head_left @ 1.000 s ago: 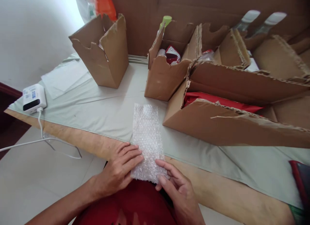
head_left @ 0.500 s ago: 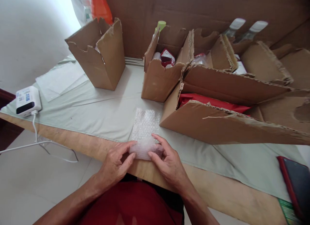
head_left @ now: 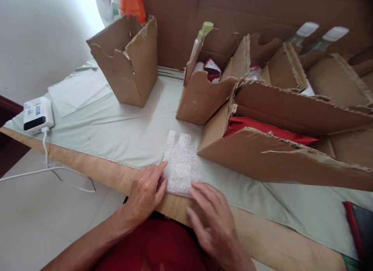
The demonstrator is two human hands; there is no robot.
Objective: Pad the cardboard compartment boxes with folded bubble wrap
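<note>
A clear bubble-wrap pouch (head_left: 181, 162) lies flat on the pale green cloth (head_left: 122, 135) near the wooden table's front edge (head_left: 96, 170). My left hand (head_left: 147, 191) rests at the pouch's lower left corner, fingertips touching its edge. My right hand (head_left: 212, 216) lies palm down at the lower right corner, fingers spread, fingertips on the pouch's bottom edge. Neither hand lifts the pouch.
Torn cardboard boxes stand behind: a tall one (head_left: 128, 61) at left, one with packets (head_left: 208, 88) in the middle, a long one holding red material (head_left: 279, 146) at right. A white device with cable (head_left: 37, 114) sits far left. A dark phone (head_left: 359, 228) lies at right.
The rolled near end of the pouch has been let out and it lies flat again. My right hand slid back toward me and flattened; my left hand stays at the left corner.
</note>
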